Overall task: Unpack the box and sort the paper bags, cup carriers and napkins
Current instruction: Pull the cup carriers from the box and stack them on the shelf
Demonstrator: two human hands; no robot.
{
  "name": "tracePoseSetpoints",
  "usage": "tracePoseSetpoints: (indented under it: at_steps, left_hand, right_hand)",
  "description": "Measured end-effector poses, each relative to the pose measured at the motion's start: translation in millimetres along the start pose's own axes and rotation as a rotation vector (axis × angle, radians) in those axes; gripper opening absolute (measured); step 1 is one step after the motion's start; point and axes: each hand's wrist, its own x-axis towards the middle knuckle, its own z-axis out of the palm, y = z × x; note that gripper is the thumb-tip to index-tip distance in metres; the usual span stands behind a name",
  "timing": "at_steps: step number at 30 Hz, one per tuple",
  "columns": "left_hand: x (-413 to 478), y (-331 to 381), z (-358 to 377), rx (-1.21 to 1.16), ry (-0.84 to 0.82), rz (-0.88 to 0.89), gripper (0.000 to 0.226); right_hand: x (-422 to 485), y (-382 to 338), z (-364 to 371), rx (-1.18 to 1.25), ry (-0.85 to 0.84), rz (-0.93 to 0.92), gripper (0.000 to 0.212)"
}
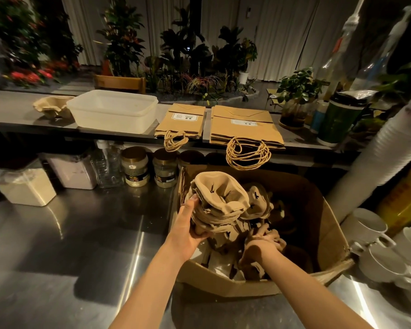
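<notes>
Head view: left hand [188, 230] grips carrier stack [220, 200] (tilted toward 1 o'clock); right hand [261, 245], at 4 o'clock, clutches loose carriers [259, 198] in box [328, 224].

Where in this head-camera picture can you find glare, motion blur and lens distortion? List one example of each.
Head view: glare streaks the steel counter; motion blur smears the red flowers at upper left and the right hand among the cup carriers; wide-angle distortion bends the stacked white cups at right; the light is dim and warm.
</notes>
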Motion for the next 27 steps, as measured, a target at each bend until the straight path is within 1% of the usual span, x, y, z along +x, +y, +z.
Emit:
tracePoseSetpoints:
  at_steps: [3,6,11,14,18,21,23,24,27]
  left_hand:
    - [-3.1,1.2,2.6,0.009,0.002,0.009,0.06]
    - [-5.1,2.2,3.6,-0.002,-0.009,0.013,0.059]
    - [-5.8,2.9,3.3,-0.013,-0.02,0.001,0.059]
    - [-5.6,3.1,3.3,-0.001,-0.023,0.004,0.055]
    - [-4.5,3.1,4.2,0.002,-0.021,0.009,0.051]
    - [-5.3,3.2,5.2,0.011,-0.023,0.011,0.052]
    - [-6.1,3.1,6.0,0.016,-0.02,0.009,0.055]
    - [-6.4,3.0,6.4,0.012,-0.017,0.003,0.056]
    - [-7.9,3.6,7.5,0.009,-0.001,-0.002,0.057]
  right_hand:
    - [-7.2,-1.3,-5.3,-0.068,0.066,0.027,0.108]
    - [-9.3,-0.1,-11.9,-0.231,0.036,-0.075,0.094]
    - [-0.7,8.4,-15.4,-0.346,-0.001,-0.185,0.091]
    - [5.1,22.6,-28.3,-0.3,-0.041,-0.213,0.093]
    - [1.8,43.4,-39.0,-0.326,-0.077,-0.255,0.077]
    - [-9.0,49.5,-43.0,-0.325,-0.065,-0.323,0.067]
    - [-14.2,51.3,-48.1,-0.326,-0.086,-0.366,0.058]
    - [-16.3,52.1,-51.9,-0.307,-0.096,-0.387,0.055]
    - [-16.5,53.7,-56.4,-0.145,-0.188,-0.4,0.048]
